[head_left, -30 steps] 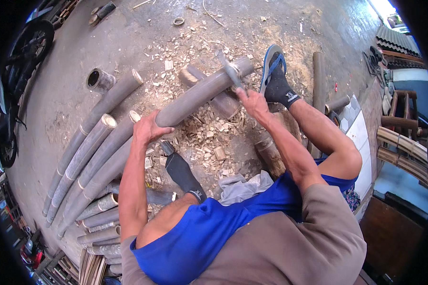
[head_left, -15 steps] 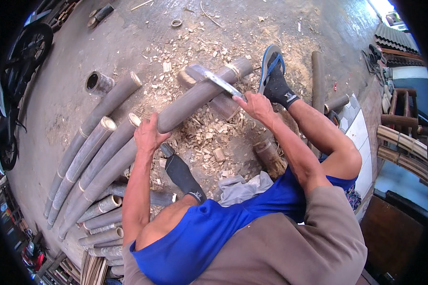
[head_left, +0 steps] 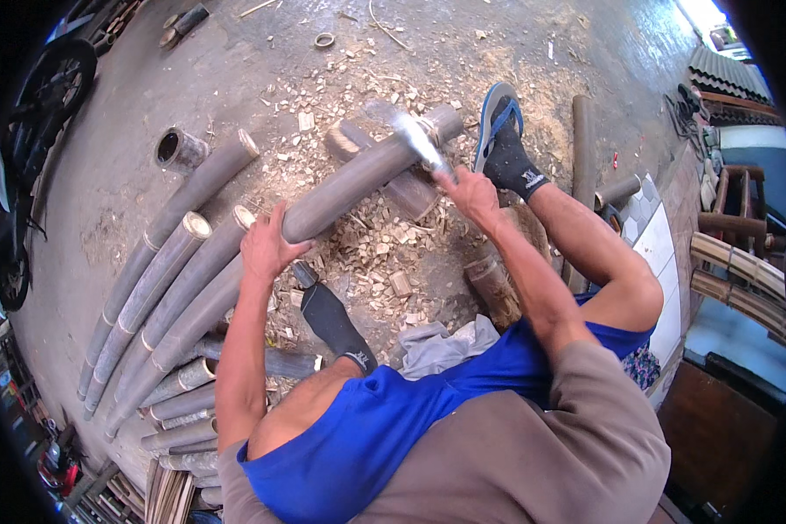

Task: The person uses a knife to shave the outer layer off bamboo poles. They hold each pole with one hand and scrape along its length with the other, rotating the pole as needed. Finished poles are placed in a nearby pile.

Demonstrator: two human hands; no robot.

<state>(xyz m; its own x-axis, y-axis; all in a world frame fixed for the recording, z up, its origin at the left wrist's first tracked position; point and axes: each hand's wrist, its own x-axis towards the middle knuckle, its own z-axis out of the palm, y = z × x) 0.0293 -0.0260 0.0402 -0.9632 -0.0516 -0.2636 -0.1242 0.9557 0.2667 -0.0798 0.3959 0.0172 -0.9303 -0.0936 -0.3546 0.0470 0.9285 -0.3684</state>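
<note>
Head view showed a bamboo pole [head_left: 349,188], round and smooth with a dull grey-brown skin, slanting from the left hand [head_left: 266,244] near 9 o'clock up to its cut tip towards 1 o'clock, where a paler band showed near the end. That hand was clasped over the pole, thumb spread along its flank. Between 1 and 2 o'clock, the right hand [head_left: 472,194] was closed round the near end of a flat, shiny blade [head_left: 421,141], whose blurred metal lay across the pole and hid part of its surface; whether the edge touched the skin could not be told. At 12 o'clock, a thick crosspiece [head_left: 415,194] lay under the pole, crossing it at an angle. Blocky, pale wood chips [head_left: 371,240] littered the concrete floor [head_left: 585,52] around it. A rubber sandal [head_left: 484,131] on the right foot stood close beside the tip at 1 o'clock. Towards 4 o'clock sat a rough stump [head_left: 493,284], and at 5 o'clock a crumpled grey cloth [head_left: 445,345]. Further poles [head_left: 153,262], ringed with nodes, fanned out from 10 to 8 o'clock, with a stubby hollow tube [head_left: 179,150] just beyond them. Outermost stood a dark motorcycle [head_left: 57,87] at 10 o'clock and corrugated sheets [head_left: 725,74] at 2 o'clock.
</note>
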